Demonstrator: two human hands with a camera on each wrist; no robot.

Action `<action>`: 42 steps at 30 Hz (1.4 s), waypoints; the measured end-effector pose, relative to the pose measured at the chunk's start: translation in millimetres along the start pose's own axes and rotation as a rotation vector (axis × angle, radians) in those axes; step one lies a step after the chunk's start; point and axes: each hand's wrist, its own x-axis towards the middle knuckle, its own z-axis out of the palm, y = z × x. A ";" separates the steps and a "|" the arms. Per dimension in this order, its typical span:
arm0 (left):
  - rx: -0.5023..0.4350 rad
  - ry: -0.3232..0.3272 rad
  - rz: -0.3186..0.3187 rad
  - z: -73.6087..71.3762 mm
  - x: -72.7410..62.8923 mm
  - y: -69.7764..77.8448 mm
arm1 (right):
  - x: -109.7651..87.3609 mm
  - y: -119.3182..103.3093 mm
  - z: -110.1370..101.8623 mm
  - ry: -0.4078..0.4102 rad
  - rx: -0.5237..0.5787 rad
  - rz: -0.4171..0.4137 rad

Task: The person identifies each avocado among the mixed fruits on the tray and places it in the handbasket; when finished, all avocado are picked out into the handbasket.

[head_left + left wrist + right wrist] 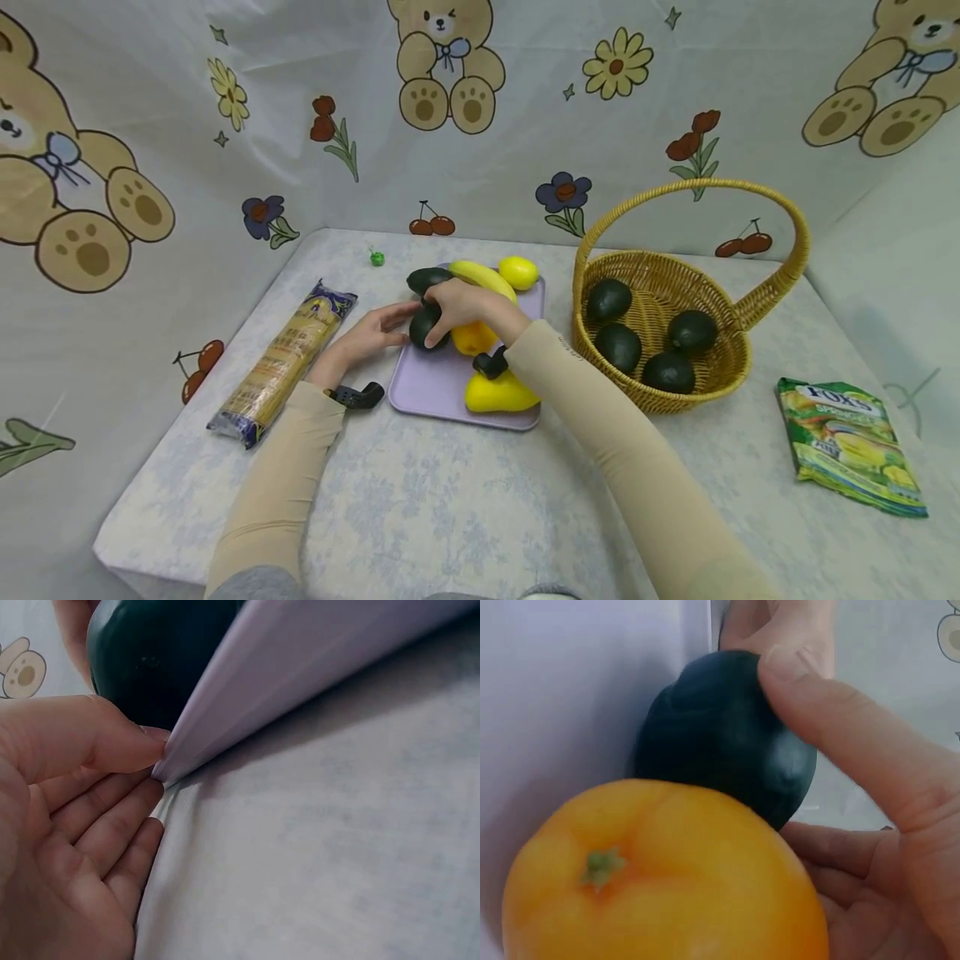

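Note:
My right hand [463, 302] grips a dark green avocado [426, 331] over the left part of the lilac tray [427, 392]. In the right wrist view the thumb lies on top of the avocado [720, 735], fingers along its far side. My left hand [367, 337] pinches the tray's left rim; in the left wrist view its thumb is at the rim [225, 697] with fingers beneath. Beside the held avocado sits an orange fruit [660, 877] with a small green stem. Another avocado [429, 280], a banana [483, 277], a lemon [517, 272] and a yellow fruit [498, 393] are also on the tray.
Right of the tray stands a wicker basket [738, 367] with a tall handle and several avocados [669, 372] inside. A green FOX'S packet [851, 446] lies far right. A pasta pack [288, 358] lies left, and a small green object [377, 258] behind.

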 end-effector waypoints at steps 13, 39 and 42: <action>0.023 0.016 0.000 -3.8 5.4 -22.4 | 6.5 -7.7 0.8 -0.054 -0.054 0.075; 0.076 0.045 0.029 -5.2 7.5 -24.2 | -36.0 -9.9 -42.5 0.132 0.310 -0.238; 0.067 0.040 -0.013 -4.2 7.3 -22.8 | -55.5 -11.0 -57.4 0.154 0.376 -0.283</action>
